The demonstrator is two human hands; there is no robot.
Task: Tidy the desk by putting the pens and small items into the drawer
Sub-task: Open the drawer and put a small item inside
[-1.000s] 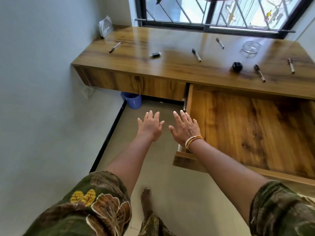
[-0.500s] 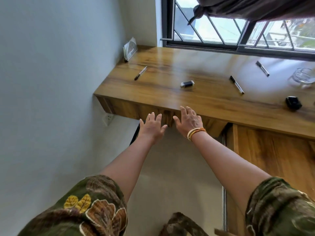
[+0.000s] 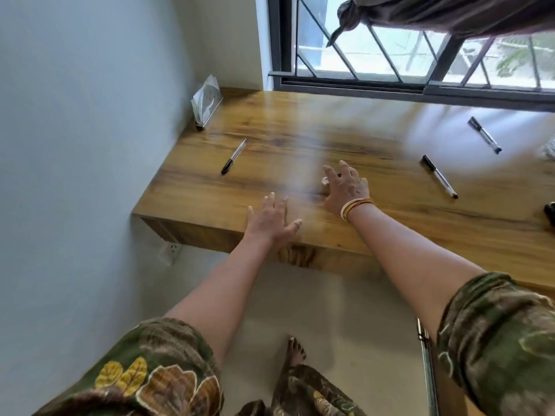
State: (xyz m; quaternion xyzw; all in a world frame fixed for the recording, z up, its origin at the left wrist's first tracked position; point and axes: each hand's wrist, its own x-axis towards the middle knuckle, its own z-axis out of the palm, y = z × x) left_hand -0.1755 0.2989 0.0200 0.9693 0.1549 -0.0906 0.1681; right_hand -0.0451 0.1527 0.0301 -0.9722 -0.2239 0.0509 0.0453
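above the wooden desk [image 3: 375, 223]: left hand [image 3: 271, 220] flat, empty; right hand [image 3: 345, 187] spread over a small item [image 3: 325, 181], grip indeterminable.

Bright window [image 3: 390, 55] daylight glares off the slightly blurred desk [image 3: 300, 139].

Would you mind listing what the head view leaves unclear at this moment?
- Small item under the right hand: mostly covered by the fingers, so contact and identity are unclear.
- Black object: cut off by the right edge.
- Clear object: cropped by the right edge, blurred.
- Drawer: only its rail shows; the sleeve hides the rest.
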